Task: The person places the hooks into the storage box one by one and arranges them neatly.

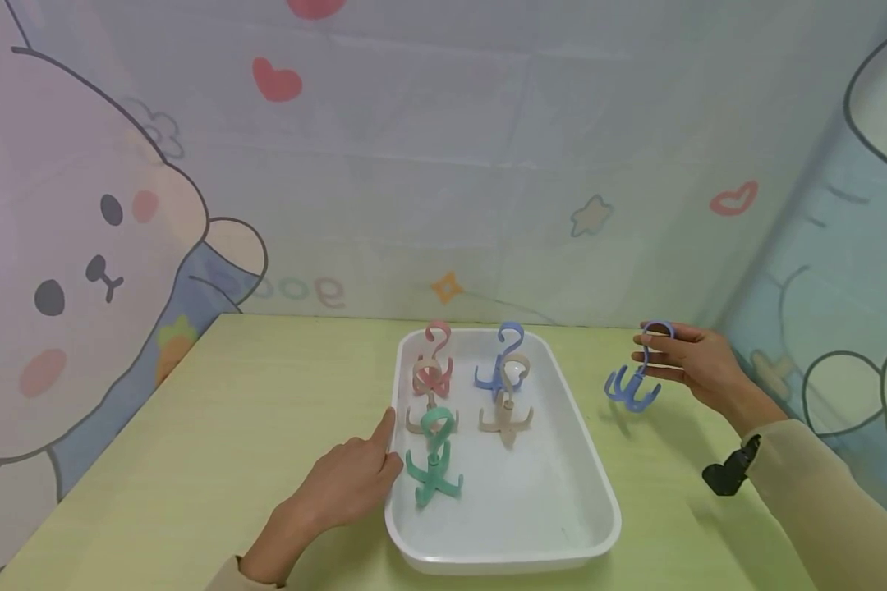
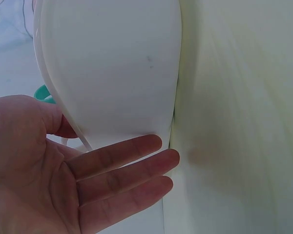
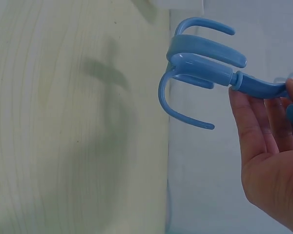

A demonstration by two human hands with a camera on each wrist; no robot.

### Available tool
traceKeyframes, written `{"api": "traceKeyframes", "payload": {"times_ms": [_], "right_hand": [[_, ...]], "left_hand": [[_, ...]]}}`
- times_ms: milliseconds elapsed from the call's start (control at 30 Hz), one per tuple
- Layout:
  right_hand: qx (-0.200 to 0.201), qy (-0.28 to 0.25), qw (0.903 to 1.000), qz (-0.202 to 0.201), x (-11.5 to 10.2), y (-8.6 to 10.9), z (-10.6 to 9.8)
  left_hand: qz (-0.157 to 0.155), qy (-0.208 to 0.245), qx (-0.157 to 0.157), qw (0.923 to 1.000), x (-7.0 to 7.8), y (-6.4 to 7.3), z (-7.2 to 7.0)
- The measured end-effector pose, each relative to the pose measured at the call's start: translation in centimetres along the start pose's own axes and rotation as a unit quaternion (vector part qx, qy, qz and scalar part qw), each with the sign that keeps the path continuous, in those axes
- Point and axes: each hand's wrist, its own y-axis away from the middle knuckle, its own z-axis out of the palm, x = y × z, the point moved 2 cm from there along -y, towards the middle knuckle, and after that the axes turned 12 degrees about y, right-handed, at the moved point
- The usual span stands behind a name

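My right hand [image 1: 698, 361] holds a blue multi-prong hanging hook [image 3: 200, 68] by its curved top, thumb and fingers on the curve. Its prongs hang down, raised over the table right of the white tray [image 1: 591, 492]. At the tray's left side, my left hand [image 1: 351, 480] grips the rim; the thumb laps over it, and three fingers [image 2: 132, 180] lie outstretched by the outer wall. Inside the tray lie a green hook [image 1: 434, 472], a pink hook [image 1: 436, 382], another blue hook [image 1: 498, 379] and two beige hooks, one [image 1: 506, 414] right of the other [image 1: 417, 423].
The tray stands on a pale yellow-green wood-grain table [image 1: 288, 369]. A cartoon-printed cloth [image 1: 443, 164] hangs behind the table and along its sides. A black device [image 1: 732, 472] is at my right wrist, by the beige sleeve [image 1: 820, 492].
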Motion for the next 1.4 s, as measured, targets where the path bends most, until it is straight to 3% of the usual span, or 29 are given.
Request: {"api": "traceKeyframes", "payload": {"times_ms": [700, 1100, 1400], "right_hand": [[-0.029, 0.004, 0.9994, -0.016, -0.6, 0.3, 0.6], [-0.033, 0.018, 0.9992, -0.014, -1.1, 0.1, 1.7], [-0.057, 0.028, 0.9977, -0.024, -1.9, 0.3, 2.5]], "left_hand": [[0.001, -0.002, -0.003, 1.0, 0.0, 0.0, 0.1], [-0.002, -0.003, -0.001, 1.0, -0.1, 0.1, 0.0], [0.001, -0.007, -0.002, 1.0, -0.2, -0.1, 0.1]]}}
